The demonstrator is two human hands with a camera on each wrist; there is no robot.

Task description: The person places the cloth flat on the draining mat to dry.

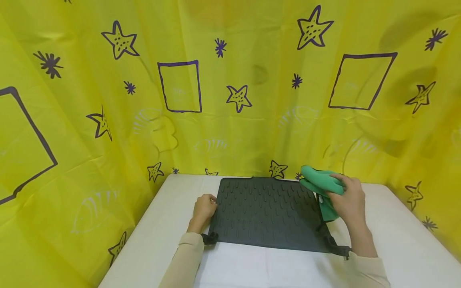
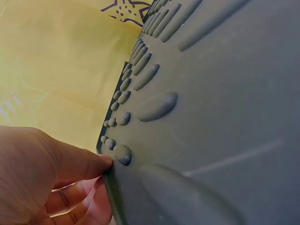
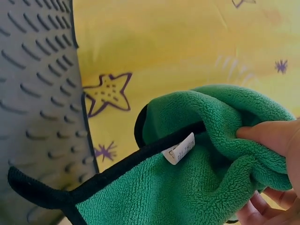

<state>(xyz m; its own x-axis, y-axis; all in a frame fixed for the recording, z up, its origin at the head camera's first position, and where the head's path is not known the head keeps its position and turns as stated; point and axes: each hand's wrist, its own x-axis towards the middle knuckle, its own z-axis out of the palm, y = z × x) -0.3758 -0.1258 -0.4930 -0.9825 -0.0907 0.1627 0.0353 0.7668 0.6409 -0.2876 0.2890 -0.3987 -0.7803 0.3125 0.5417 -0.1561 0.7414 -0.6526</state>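
Note:
A dark grey rubber mat (image 1: 266, 216) with rows of raised oval ridges lies on the white table. At its left edge my left hand (image 1: 204, 209) pinches the rim; the left wrist view shows the thumb (image 2: 89, 163) on top and fingers curled beneath. My right hand (image 1: 349, 200) grips a bunched green microfiber cloth (image 1: 322, 180) above the mat's right edge. Part of the cloth hangs down, and its black border and small white label (image 3: 179, 149) show in the right wrist view.
White table surface (image 1: 245, 268) extends in front of the mat and to both sides. Behind and beside the table hangs a yellow curtain (image 1: 259, 132) with purple stars and squares. Black straps (image 1: 210, 239) circle both wrists.

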